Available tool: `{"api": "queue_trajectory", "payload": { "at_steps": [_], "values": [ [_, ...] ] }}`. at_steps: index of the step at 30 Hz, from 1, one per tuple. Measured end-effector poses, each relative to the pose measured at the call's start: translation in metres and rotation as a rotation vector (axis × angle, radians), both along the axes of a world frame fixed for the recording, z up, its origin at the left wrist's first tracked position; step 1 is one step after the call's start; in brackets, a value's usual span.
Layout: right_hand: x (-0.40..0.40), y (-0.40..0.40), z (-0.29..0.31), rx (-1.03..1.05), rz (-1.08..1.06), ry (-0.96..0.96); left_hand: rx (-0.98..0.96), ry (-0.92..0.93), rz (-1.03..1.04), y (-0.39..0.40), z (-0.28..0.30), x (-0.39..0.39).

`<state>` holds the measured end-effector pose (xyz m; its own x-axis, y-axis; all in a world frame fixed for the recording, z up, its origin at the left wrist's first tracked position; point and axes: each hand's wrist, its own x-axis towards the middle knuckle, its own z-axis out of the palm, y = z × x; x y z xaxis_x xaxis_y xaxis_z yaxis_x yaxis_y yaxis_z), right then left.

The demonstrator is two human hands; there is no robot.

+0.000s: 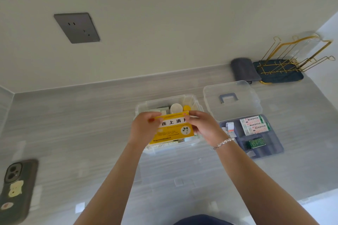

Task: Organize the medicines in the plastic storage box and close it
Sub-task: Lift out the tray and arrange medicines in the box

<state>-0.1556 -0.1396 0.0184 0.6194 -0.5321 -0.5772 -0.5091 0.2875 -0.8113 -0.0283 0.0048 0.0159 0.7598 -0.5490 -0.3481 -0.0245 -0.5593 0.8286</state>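
Observation:
A clear plastic storage box (155, 103) stands open on the grey counter, with a white-capped bottle (176, 108), a yellow cap (187, 107) and some packets inside. Over it I hold a yellow medicine box (173, 129) with black Chinese lettering. My left hand (144, 127) grips its left end and my right hand (203, 126) grips its right end. The clear lid (232, 99) with a blue-grey handle lies to the right of the box. In front of the lid sits a blue-grey divided tray (268, 149) holding white sachets (254, 124) and a green blister pack (256, 142).
A phone in a dark case (16, 188) lies at the counter's left front. At the back right are a folded grey cloth (244, 69) and a gold wire rack (292, 56) on a dark mat. A grey wall socket (76, 27) is above.

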Motion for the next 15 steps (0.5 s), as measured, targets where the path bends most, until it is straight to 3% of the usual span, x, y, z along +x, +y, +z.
{"api": "queue_trajectory", "payload": {
  "at_steps": [6,15],
  "values": [
    [-0.028,-0.016,0.012,0.017,-0.064,-0.116,-0.25,0.338,0.122,0.003,0.022,-0.007],
    [-0.11,-0.046,0.023,0.005,-0.039,-0.131,-0.258,0.421,0.029,-0.03,0.036,-0.068]
  ]
}}
